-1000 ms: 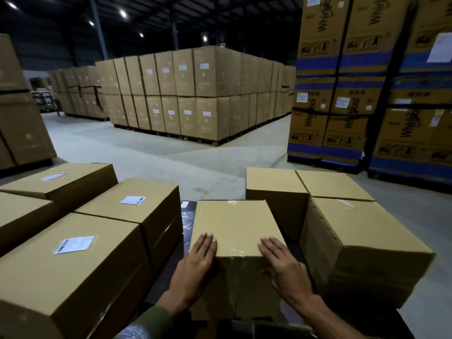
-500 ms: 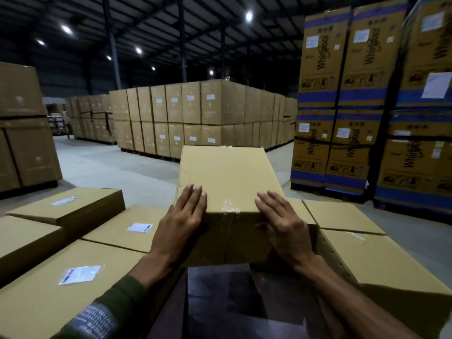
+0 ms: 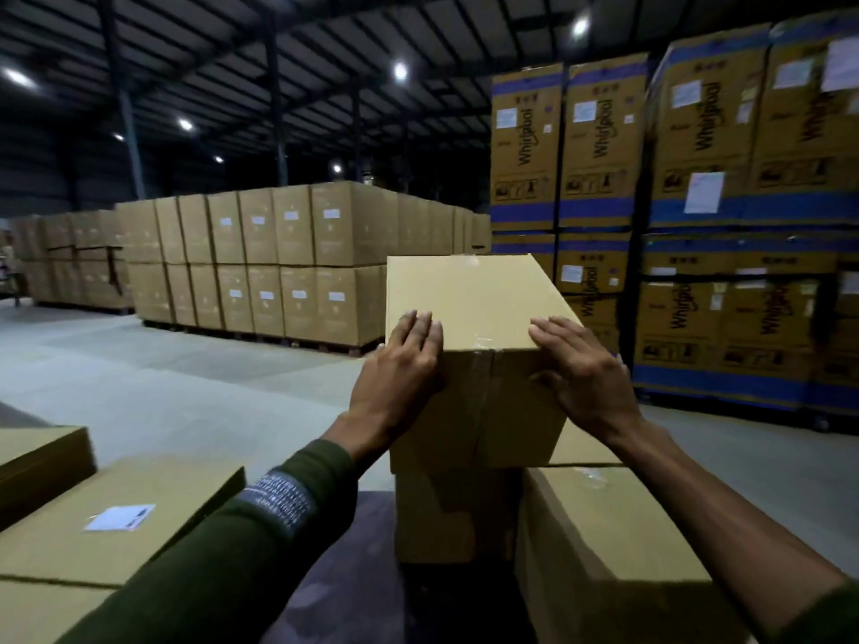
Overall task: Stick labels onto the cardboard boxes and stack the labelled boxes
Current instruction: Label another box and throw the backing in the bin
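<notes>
Both hands, left hand (image 3: pixel 399 364) and right hand (image 3: pixel 581 369), are gripping the unlabelled box (image 3: pixel 469 309), which has risen from the floor gap onto the box beneath (image 3: pixel 446 513); labelling comes next

both hands (image 3: pixel 492 364) grip a raised cardboard box (image 3: pixel 469 302) above other boxes (image 3: pixel 604 541).
</notes>
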`<control>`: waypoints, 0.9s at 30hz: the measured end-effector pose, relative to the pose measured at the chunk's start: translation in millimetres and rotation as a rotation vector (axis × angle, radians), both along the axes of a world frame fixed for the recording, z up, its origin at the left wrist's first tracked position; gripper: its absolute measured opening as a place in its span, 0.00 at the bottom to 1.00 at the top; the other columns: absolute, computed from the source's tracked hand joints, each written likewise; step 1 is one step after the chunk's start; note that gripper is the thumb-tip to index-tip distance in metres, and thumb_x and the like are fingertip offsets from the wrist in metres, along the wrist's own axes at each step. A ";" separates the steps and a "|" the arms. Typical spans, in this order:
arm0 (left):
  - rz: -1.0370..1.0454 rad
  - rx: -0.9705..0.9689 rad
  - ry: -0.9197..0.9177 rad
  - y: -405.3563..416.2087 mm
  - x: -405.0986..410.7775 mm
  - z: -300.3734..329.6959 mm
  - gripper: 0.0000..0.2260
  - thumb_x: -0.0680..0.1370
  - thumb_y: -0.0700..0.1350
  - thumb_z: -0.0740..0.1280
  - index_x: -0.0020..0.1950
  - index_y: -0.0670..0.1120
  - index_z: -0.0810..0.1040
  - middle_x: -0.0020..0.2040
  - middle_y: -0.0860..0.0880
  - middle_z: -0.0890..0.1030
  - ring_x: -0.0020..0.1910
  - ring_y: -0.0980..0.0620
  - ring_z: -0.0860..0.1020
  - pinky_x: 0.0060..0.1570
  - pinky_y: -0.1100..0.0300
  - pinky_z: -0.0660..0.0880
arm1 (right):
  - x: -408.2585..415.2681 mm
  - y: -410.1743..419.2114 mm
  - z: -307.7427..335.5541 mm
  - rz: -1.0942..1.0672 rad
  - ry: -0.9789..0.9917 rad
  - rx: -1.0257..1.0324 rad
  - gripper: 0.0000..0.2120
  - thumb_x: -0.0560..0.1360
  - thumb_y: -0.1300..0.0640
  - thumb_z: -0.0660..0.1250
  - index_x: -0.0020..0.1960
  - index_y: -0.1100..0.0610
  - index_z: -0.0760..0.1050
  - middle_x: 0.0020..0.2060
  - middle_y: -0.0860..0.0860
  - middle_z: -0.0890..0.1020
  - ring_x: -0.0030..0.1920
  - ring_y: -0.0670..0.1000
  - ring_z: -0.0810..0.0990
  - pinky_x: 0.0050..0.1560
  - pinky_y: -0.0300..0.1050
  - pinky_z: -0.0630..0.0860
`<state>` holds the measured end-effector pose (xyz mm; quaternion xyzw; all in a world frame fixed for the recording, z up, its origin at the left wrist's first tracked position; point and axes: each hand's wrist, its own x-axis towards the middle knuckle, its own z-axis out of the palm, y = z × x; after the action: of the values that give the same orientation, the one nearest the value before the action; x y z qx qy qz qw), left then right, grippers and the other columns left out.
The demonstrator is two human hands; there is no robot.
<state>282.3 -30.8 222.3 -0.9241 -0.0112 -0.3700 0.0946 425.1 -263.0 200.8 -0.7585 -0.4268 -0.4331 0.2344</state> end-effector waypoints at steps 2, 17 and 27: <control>-0.010 -0.005 0.002 -14.0 30.0 2.4 0.34 0.80 0.49 0.66 0.80 0.42 0.52 0.80 0.43 0.54 0.79 0.46 0.48 0.68 0.47 0.68 | 25.6 -16.7 4.5 -0.012 0.007 -0.006 0.34 0.68 0.63 0.77 0.71 0.55 0.71 0.69 0.52 0.75 0.72 0.53 0.70 0.62 0.59 0.76; -0.069 -0.094 0.123 -115.9 239.5 -18.1 0.34 0.80 0.50 0.66 0.80 0.43 0.52 0.80 0.44 0.54 0.79 0.46 0.49 0.71 0.45 0.66 | 215.0 -127.7 -3.1 -0.034 0.129 -0.068 0.32 0.68 0.64 0.77 0.70 0.57 0.73 0.68 0.54 0.76 0.71 0.55 0.70 0.68 0.59 0.71; -0.048 -0.109 0.222 -128.5 292.4 -37.1 0.34 0.80 0.51 0.65 0.80 0.44 0.53 0.80 0.44 0.55 0.79 0.46 0.50 0.70 0.47 0.65 | 280.4 -141.1 -37.1 -0.037 0.261 -0.116 0.34 0.70 0.59 0.76 0.73 0.50 0.68 0.71 0.49 0.72 0.73 0.50 0.66 0.65 0.62 0.74</control>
<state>574.7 -159.3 185.2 -0.9632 0.0014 -0.2664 0.0362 705.5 -404.0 163.7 -0.8283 -0.4032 -0.3096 0.2355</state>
